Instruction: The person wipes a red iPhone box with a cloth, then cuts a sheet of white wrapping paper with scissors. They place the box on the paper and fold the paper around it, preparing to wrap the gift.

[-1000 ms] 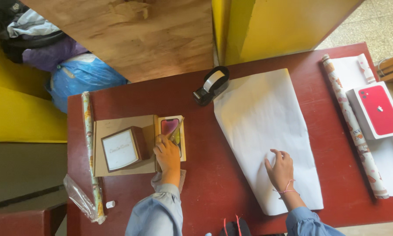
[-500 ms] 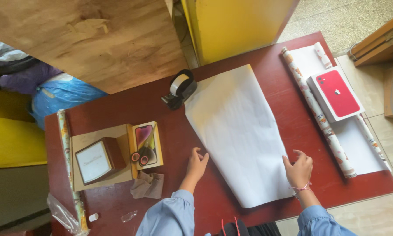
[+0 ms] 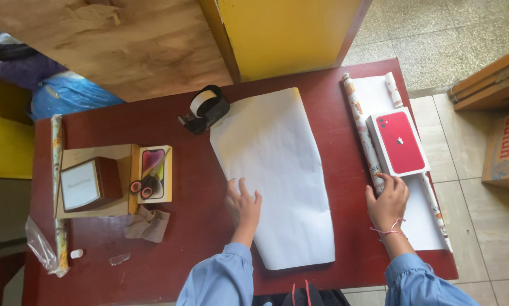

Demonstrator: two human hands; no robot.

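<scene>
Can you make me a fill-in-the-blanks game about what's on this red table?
1. The left hand rests flat on the edge of the big sheet of ____ paper.
2. The right hand touches the near end of the box whose lid is ____.
3. The scissors with pink handles lie on a phone box on the ____ side of the table.
4. The black tape dispenser sits at the sheet's far ____ corner.

Missing words: white; red; left; left

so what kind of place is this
Probably a small gift-wrapping counter in a shop or home: a red table holding a white paper sheet, patterned wrapping roll, tape dispenser and boxed phones.
</scene>
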